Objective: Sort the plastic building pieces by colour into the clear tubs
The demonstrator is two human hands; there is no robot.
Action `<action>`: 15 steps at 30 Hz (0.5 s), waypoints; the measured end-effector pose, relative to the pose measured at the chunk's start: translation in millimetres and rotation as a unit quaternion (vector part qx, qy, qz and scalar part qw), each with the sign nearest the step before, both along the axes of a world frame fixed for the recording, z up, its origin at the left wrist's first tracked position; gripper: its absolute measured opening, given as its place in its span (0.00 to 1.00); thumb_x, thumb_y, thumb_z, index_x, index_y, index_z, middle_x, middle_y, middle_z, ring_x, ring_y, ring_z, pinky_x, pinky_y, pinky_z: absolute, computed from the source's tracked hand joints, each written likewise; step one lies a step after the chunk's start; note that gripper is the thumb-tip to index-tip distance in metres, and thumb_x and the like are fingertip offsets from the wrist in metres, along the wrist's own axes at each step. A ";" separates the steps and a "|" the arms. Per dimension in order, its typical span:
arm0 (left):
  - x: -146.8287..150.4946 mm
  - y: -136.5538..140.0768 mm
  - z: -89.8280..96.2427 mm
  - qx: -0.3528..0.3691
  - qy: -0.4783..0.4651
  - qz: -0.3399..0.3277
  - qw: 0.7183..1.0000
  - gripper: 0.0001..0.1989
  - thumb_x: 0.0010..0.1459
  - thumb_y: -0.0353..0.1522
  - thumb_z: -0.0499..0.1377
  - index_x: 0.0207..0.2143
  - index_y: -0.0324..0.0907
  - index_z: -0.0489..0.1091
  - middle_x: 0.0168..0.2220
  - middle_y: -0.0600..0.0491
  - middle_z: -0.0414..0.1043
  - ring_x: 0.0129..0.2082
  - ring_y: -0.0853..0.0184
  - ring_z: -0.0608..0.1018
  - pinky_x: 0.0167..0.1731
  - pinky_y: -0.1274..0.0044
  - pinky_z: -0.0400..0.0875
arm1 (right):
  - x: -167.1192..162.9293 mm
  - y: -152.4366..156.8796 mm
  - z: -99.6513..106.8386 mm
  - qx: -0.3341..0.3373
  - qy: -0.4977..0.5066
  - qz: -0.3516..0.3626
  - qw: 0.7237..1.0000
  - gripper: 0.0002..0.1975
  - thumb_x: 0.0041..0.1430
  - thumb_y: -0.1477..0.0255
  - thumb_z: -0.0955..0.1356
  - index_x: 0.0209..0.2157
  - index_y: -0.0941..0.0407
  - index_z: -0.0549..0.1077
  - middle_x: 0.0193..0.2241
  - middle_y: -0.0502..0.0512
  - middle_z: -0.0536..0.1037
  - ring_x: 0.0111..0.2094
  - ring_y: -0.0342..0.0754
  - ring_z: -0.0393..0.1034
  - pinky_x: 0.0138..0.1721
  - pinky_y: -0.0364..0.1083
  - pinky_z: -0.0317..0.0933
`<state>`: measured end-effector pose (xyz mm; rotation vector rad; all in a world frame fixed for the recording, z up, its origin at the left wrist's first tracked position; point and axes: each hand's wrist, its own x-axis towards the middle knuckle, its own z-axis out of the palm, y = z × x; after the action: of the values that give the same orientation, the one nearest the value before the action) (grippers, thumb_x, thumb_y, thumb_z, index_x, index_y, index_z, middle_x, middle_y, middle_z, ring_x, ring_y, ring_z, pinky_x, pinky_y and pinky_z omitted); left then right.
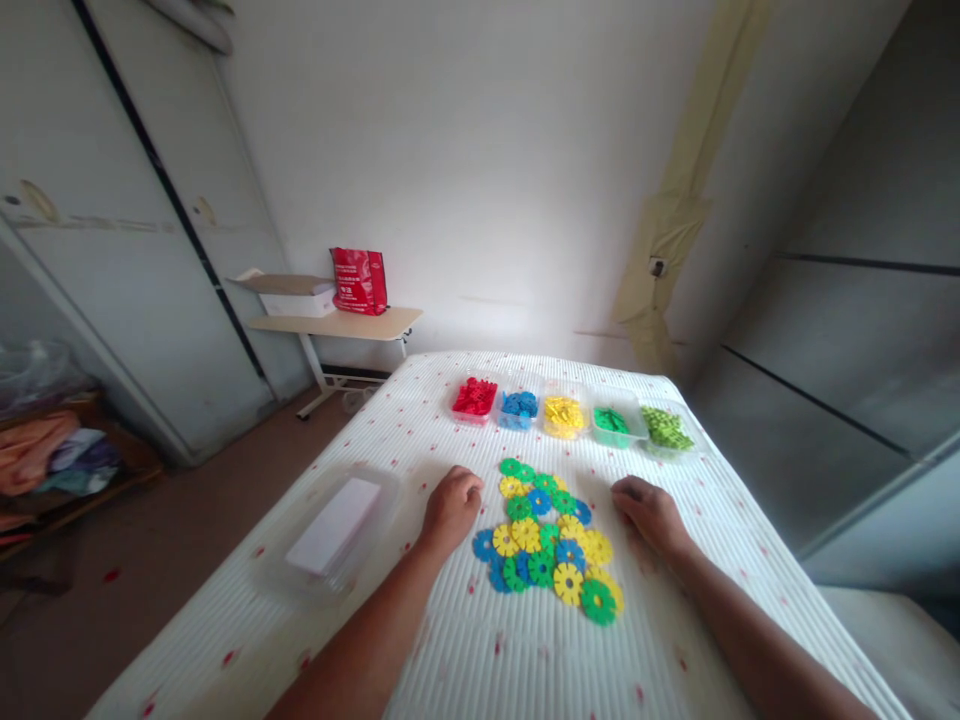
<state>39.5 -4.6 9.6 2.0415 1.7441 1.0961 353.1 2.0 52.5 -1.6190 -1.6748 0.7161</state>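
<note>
Loose notched plastic discs (540, 568) in yellow, green and blue lie spread and partly overlapping in the middle of the table. My left hand (452, 508) rests on the cloth just left of them, its fingers curled into a loose fist. On the other side, my right hand (651, 510) lies to the right of the discs with its fingers bent under. Nothing shows in either hand, and neither touches a disc. At the lower right of the spread, a green disc (598, 602) overlaps a yellow one.
Behind the discs stands a row of clear tubs holding red pieces (475, 397), blue pieces (519, 403), yellow pieces (564, 412), green pieces (611, 420) and light green pieces (666, 428). A clear container with a white block (334, 526) is at left. A side table (401, 321) holds a red bag (359, 281).
</note>
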 end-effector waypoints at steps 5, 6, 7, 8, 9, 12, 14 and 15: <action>-0.1 -0.1 1.6 0.000 0.011 -0.001 1.000 0.11 0.48 0.21 0.51 0.28 0.41 0.70 0.33 0.54 0.70 0.35 0.70 0.72 0.38 0.78 0.66 | 3.9 -13.1 2.7 -0.035 0.004 0.079 0.996 0.10 0.46 0.65 0.64 0.26 0.56 0.71 0.17 0.47 0.69 0.19 0.41 0.62 0.21 0.41 0.56; -0.2 -0.1 1.7 0.002 0.013 -0.002 1.000 0.11 0.48 0.21 0.50 0.28 0.41 0.70 0.33 0.54 0.70 0.35 0.70 0.72 0.38 0.78 0.66 | 4.2 -15.4 3.2 -0.045 0.007 0.100 0.994 0.10 0.47 0.64 0.64 0.27 0.57 0.71 0.17 0.47 0.69 0.19 0.41 0.61 0.21 0.41 0.56; -0.3 0.0 1.8 0.003 0.015 -0.002 1.000 0.11 0.47 0.22 0.51 0.28 0.41 0.70 0.33 0.54 0.70 0.35 0.70 0.72 0.38 0.78 0.66 | 4.7 -18.2 3.4 -0.056 0.010 0.118 0.991 0.11 0.48 0.63 0.64 0.28 0.57 0.71 0.18 0.47 0.69 0.19 0.41 0.61 0.20 0.41 0.55; -0.4 0.1 1.9 0.004 0.017 -0.003 1.000 0.11 0.47 0.22 0.51 0.28 0.41 0.70 0.33 0.54 0.70 0.35 0.70 0.72 0.38 0.78 0.66 | 5.3 -21.7 3.3 -0.063 0.011 0.131 0.989 0.12 0.50 0.62 0.64 0.29 0.57 0.71 0.18 0.47 0.69 0.18 0.40 0.60 0.19 0.41 0.55; -0.6 0.1 2.0 0.004 0.017 -0.005 1.000 0.11 0.47 0.22 0.51 0.28 0.41 0.70 0.33 0.54 0.70 0.35 0.70 0.72 0.38 0.78 0.66 | 5.8 -25.9 3.2 -0.063 0.008 0.142 0.988 0.13 0.50 0.61 0.64 0.31 0.57 0.71 0.19 0.48 0.69 0.18 0.41 0.61 0.19 0.41 0.55; -0.6 -0.8 3.2 0.005 0.008 -0.012 1.000 0.11 0.47 0.22 0.51 0.29 0.42 0.70 0.33 0.54 0.70 0.35 0.70 0.72 0.39 0.78 0.66 | 3.5 -42.8 3.9 0.009 -0.027 0.184 0.983 0.17 0.50 0.61 0.66 0.38 0.57 0.71 0.30 0.55 0.74 0.27 0.46 0.68 0.24 0.43 0.61; -0.1 -2.7 5.2 0.005 -0.007 -0.029 1.000 0.12 0.47 0.22 0.51 0.30 0.41 0.71 0.33 0.54 0.71 0.35 0.70 0.72 0.38 0.78 0.67 | -3.8 -56.5 5.7 0.092 -0.076 0.233 0.965 0.19 0.50 0.61 0.67 0.43 0.55 0.71 0.43 0.61 0.72 0.41 0.51 0.68 0.36 0.47 0.65; 0.5 -4.1 6.7 0.006 -0.016 -0.046 0.999 0.12 0.47 0.22 0.50 0.30 0.41 0.71 0.33 0.53 0.71 0.35 0.70 0.72 0.37 0.78 0.67 | -9.3 -63.1 6.6 0.127 -0.107 0.264 0.950 0.21 0.51 0.61 0.67 0.46 0.54 0.70 0.48 0.62 0.69 0.46 0.53 0.65 0.42 0.49 0.63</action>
<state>40.0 -8.7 16.3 2.0768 1.6139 1.1081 343.7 -61.2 59.1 -1.1002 -2.2943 0.5524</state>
